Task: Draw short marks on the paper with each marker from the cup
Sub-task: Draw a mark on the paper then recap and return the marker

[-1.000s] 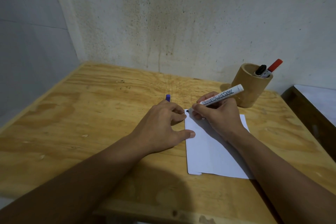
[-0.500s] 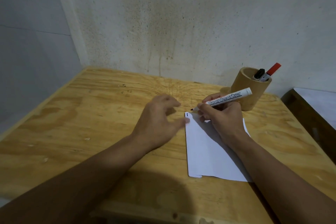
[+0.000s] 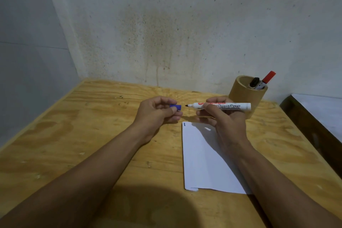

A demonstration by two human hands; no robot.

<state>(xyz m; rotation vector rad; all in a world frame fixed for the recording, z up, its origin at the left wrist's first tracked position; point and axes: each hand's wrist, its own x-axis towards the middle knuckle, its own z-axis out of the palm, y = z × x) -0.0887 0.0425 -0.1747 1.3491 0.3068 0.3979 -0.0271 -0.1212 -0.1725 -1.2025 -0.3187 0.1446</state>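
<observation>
My right hand [image 3: 224, 122] grips a white board marker [image 3: 222, 106], held level above the table with its bare tip pointing left. My left hand [image 3: 157, 113] pinches the blue cap [image 3: 175, 107], a small gap away from that tip. A white sheet of paper [image 3: 201, 161] lies on the wooden table [image 3: 74, 135] below my right hand, with one short blue mark [image 3: 184, 124] at its top left corner. Behind my right hand stands a tan cup [image 3: 240, 92] holding a black-capped marker [image 3: 254, 82] and a red-capped marker [image 3: 268, 77].
Stained walls meet in a corner behind the table at the back left. At the right stands a lower dark surface [image 3: 314, 127] with a white top beside the table's edge.
My right hand has lifted the marker off the paper after drawing a short blue mark. My left hand picked up the blue cap and raised it toward the marker's tip.
</observation>
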